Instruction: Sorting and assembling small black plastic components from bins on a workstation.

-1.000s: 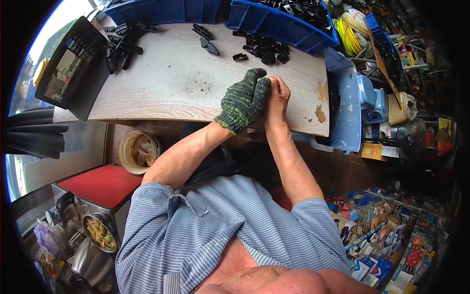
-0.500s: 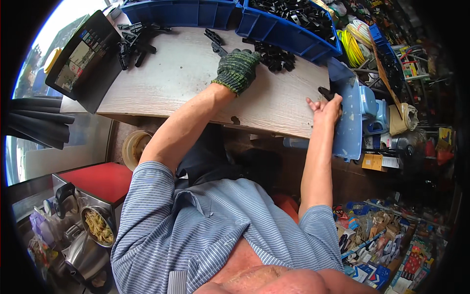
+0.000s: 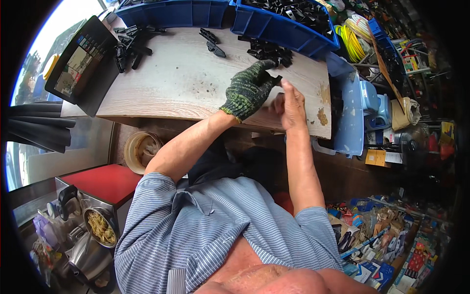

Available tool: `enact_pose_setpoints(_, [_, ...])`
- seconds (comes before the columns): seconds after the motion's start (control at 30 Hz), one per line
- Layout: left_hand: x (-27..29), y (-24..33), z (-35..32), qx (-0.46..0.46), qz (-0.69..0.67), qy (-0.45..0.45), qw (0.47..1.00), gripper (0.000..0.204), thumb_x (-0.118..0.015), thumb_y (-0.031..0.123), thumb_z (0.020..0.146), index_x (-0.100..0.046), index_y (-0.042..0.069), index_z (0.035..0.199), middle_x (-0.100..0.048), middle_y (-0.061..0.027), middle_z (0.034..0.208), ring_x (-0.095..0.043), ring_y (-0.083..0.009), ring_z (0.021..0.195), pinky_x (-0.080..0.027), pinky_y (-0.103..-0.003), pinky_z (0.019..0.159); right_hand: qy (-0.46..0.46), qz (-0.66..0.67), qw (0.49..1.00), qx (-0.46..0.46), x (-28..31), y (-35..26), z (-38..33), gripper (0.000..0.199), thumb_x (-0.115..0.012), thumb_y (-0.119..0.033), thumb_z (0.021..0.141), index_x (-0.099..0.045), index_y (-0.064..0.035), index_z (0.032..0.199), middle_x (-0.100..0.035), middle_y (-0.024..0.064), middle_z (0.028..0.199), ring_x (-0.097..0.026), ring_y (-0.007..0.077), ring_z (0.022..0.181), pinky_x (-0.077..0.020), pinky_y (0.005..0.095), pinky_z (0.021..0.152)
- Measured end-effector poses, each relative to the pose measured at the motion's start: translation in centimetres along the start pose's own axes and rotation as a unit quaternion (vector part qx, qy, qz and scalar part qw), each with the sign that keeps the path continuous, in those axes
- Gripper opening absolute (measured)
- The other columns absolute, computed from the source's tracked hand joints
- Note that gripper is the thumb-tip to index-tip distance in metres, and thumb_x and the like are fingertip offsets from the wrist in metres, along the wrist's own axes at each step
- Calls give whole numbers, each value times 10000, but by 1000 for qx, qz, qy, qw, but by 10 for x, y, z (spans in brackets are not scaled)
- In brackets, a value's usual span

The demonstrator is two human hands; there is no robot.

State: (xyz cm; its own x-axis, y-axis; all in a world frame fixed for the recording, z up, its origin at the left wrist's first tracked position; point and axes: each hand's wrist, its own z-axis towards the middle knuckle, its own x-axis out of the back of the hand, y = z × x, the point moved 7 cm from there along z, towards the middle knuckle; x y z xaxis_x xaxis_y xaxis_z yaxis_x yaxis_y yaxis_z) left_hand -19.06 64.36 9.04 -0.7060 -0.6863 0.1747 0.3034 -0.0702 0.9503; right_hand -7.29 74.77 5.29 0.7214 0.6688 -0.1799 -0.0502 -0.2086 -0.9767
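Note:
My left hand, in a green and black knitted glove, is over the front of the table, its fingers curled at a small black plastic part. My bare right hand meets it from the right, thumb and fingertips closed at the same part. Fingers hide most of the part, so its shape cannot be made out. Beyond my hands lies a pile of small black parts. Two black plastic clips lie apart to its left, and a heap of similar clips is at the far left.
Two blue crates line the table's back edge, the right one full of black parts. A tablet stands at the left. A light-blue tub is against the table's right end. Below left is a bucket.
My right hand has come left from the blue tub's edge. My gloved left hand has drawn back from beside the loose clips and the pile, and both hands now meet.

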Motion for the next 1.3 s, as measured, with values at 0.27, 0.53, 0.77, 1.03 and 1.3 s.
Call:
enact_pose_setpoints(0.27, [-6,4,-11,-126,178,-58,974,447,-724,177,837,-612,99,1263,-662,-134,890,-655,-331,787,-528,-424,714,9,-45,999,5,-6,13,-8,368,-668,-400,954,-648,-60,813,-532,-80,704,-425,17,645,-343,203,604])
enact_pose_setpoints(0.53, [34,11,-13,-138,336,-22,931,486,-664,362,898,-586,113,1308,-702,-153,1025,-681,-316,845,-545,-425,734,97,-9,994,42,-16,4,-12,321,-510,-350,978,-558,-94,791,-395,-34,555,-366,94,462,-498,353,493])
enact_pose_setpoints(0.77, [91,-15,27,-177,554,-6,813,420,-631,329,904,-591,87,1245,-644,-171,1157,-610,-371,1019,-513,-467,824,100,51,993,-20,-24,7,-13,342,-463,-347,967,-485,-91,742,-276,-29,482,-307,105,393,-563,394,462])
enact_pose_setpoints(1.03, [75,-17,22,-250,466,-43,848,315,-635,251,899,-648,94,1172,-650,-134,1173,-615,-340,1036,-511,-448,855,105,36,994,-15,-22,8,-14,321,-470,-324,971,-488,-97,745,-255,-38,489,-315,99,400,-577,401,473])
enact_pose_setpoints(1.3, [80,-10,40,-135,442,48,885,251,-611,307,919,-691,121,1067,-685,-145,1009,-632,-373,927,-514,-478,819,103,31,994,-3,-23,8,-13,292,-482,-290,970,-493,-93,755,-270,-42,508,-323,94,400,-582,396,472])
